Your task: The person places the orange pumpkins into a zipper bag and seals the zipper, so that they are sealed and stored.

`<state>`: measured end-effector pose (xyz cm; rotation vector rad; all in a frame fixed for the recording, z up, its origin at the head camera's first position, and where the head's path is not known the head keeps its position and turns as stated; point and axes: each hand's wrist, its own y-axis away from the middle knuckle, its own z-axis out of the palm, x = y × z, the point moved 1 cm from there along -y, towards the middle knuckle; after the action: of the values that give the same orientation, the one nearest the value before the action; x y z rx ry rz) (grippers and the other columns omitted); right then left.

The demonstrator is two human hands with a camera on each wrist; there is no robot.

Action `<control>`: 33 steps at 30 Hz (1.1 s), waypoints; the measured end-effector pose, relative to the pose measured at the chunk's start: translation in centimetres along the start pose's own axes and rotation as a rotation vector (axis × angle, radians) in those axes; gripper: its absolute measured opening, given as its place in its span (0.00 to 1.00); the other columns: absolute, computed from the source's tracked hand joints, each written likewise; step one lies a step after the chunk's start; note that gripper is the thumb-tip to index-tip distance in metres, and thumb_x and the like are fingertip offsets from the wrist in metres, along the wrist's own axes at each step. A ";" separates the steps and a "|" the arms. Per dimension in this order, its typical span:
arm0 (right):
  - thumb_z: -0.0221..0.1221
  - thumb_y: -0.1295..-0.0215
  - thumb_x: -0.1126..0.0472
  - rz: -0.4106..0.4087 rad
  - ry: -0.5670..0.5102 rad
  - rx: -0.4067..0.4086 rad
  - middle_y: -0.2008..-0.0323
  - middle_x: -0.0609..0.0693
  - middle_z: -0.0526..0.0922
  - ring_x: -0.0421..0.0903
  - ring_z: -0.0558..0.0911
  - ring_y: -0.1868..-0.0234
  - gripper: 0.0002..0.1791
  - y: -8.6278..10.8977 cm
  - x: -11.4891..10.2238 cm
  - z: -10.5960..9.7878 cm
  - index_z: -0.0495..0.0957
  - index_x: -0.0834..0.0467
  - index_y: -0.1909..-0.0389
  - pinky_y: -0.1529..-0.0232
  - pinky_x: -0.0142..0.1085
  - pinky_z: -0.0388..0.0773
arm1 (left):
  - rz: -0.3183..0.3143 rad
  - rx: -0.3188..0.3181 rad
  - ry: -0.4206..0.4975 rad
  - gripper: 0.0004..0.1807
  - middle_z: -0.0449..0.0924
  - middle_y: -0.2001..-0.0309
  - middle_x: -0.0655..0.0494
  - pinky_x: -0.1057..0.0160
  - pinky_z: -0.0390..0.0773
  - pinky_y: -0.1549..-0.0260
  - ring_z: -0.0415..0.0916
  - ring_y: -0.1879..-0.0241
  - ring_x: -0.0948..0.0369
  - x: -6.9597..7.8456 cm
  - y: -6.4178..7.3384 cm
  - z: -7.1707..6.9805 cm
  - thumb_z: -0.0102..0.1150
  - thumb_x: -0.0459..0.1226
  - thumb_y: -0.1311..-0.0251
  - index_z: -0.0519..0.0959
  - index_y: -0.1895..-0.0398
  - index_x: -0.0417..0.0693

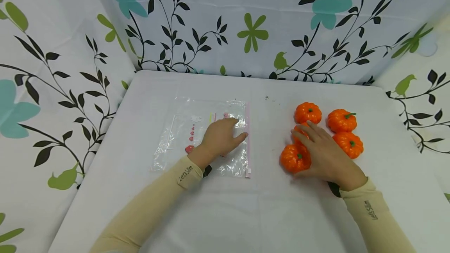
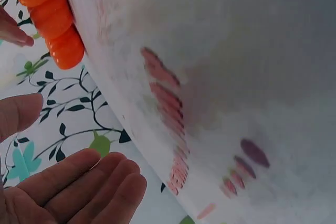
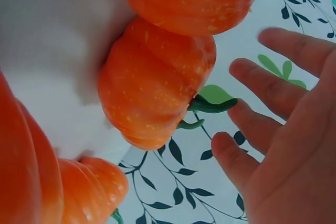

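A clear plastic zip bag [image 1: 168,138] with red and pink printing lies flat on the white table, its pink zip strip along the right side. Over its right half hovers my left hand [image 1: 220,138], fingers extended and thumb apart; the left wrist view shows nothing in the palm. Several small orange toy pumpkins [image 1: 348,145] with green stems sit close together on the right. My right hand [image 1: 325,153] is spread above the left ones, partly covering a middle pumpkin [image 1: 300,132]. In the right wrist view its fingers stand apart beside a pumpkin [image 3: 157,82], holding nothing.
The white-covered table [image 1: 274,214] ends at a floral curtain [image 1: 211,7] behind it and at both sides. A front-left pumpkin [image 1: 293,159] sits nearest the bag, with a strip of table between them. Another pumpkin [image 1: 308,113] is at the back.
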<state>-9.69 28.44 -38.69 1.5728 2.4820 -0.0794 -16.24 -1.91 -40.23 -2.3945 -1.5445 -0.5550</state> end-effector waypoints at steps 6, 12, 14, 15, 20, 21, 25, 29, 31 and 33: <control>0.82 0.67 0.41 0.025 0.044 -0.038 0.25 0.62 0.59 0.65 0.47 0.22 0.56 0.3 -0.3 0.0 0.75 0.59 0.33 0.28 0.64 0.51 | 0.065 -0.017 -0.108 0.16 0.88 0.58 0.54 0.55 0.83 0.62 0.85 0.56 0.54 1.5 0.6 1.8 0.60 0.46 0.34 0.88 0.54 0.47; 0.82 0.65 0.45 0.003 0.045 -0.028 0.27 0.62 0.61 0.66 0.49 0.23 0.50 0.5 -0.5 0.1 0.77 0.59 0.36 0.30 0.65 0.54 | 0.085 -0.023 -0.238 0.22 0.77 0.81 0.58 0.57 0.78 0.80 0.78 0.78 0.59 2.7 1.1 2.9 0.62 0.51 0.35 0.77 0.83 0.50; 0.82 0.65 0.45 -0.008 0.039 -0.020 0.27 0.62 0.62 0.66 0.49 0.23 0.50 0.5 -0.6 0.1 0.78 0.58 0.37 0.30 0.64 0.55 | 0.086 -0.040 -0.290 0.25 0.73 0.82 0.58 0.57 0.76 0.82 0.76 0.80 0.60 3.0 1.1 3.2 0.61 0.54 0.36 0.73 0.86 0.51; 0.82 0.65 0.44 -0.012 0.037 -0.019 0.27 0.61 0.62 0.65 0.49 0.23 0.49 0.5 -0.7 0.1 0.78 0.58 0.37 0.29 0.64 0.54 | 0.089 -0.045 -0.318 0.26 0.72 0.81 0.59 0.58 0.76 0.83 0.76 0.80 0.60 3.2 1.2 3.4 0.61 0.55 0.36 0.73 0.87 0.51; 0.80 0.63 0.45 -0.046 0.024 0.013 0.27 0.61 0.63 0.64 0.49 0.23 0.48 0.6 -1.2 -0.3 0.77 0.58 0.37 0.27 0.61 0.51 | 0.099 -0.052 -0.417 0.21 0.79 0.73 0.56 0.53 0.82 0.74 0.82 0.73 0.57 3.9 1.2 4.0 0.62 0.55 0.38 0.83 0.79 0.50; 0.80 0.62 0.46 -0.056 0.015 0.024 0.27 0.61 0.63 0.64 0.49 0.23 0.48 0.6 -1.3 -0.4 0.77 0.58 0.37 0.27 0.61 0.51 | 0.097 -0.049 -0.424 0.19 0.79 0.72 0.55 0.51 0.83 0.70 0.82 0.71 0.56 4.0 1.3 4.1 0.63 0.53 0.39 0.85 0.76 0.50; 0.80 0.61 0.46 -0.106 -0.031 0.078 0.27 0.59 0.64 0.62 0.52 0.23 0.46 0.6 -1.7 -0.6 0.75 0.57 0.38 0.28 0.62 0.54 | 0.093 -0.020 -0.433 0.12 0.80 0.71 0.55 0.43 0.84 0.64 0.83 0.70 0.54 4.1 1.3 4.4 0.63 0.46 0.42 0.86 0.74 0.49; 0.80 0.62 0.47 -0.149 -0.087 0.113 0.30 0.56 0.68 0.61 0.57 0.24 0.48 0.4 -2.2 -0.6 0.72 0.56 0.37 0.31 0.63 0.60 | 0.088 0.015 -0.402 0.08 0.76 0.79 0.58 0.51 0.82 0.76 0.78 0.78 0.59 3.8 1.3 4.2 0.64 0.39 0.49 0.80 0.83 0.50; 0.81 0.62 0.48 -0.155 -0.127 0.122 0.32 0.54 0.71 0.60 0.60 0.26 0.50 0.2 -2.5 -0.5 0.70 0.56 0.35 0.32 0.62 0.63 | 0.080 0.035 -0.379 0.11 0.72 0.83 0.60 0.57 0.78 0.84 0.73 0.83 0.62 3.6 1.3 3.9 0.65 0.36 0.52 0.76 0.88 0.51; 0.81 0.61 0.48 -0.145 -0.174 0.123 0.34 0.51 0.73 0.57 0.65 0.28 0.51 0.0 -2.8 -0.5 0.69 0.55 0.33 0.34 0.60 0.66 | 0.077 0.079 -0.363 0.15 0.68 0.86 0.60 0.60 0.73 0.87 0.67 0.86 0.63 3.5 1.4 3.3 0.64 0.35 0.53 0.72 0.91 0.52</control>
<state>-8.62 25.96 -37.64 1.3616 2.4908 -0.3803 -13.10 1.71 -41.71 -2.5840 -1.5624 -0.0402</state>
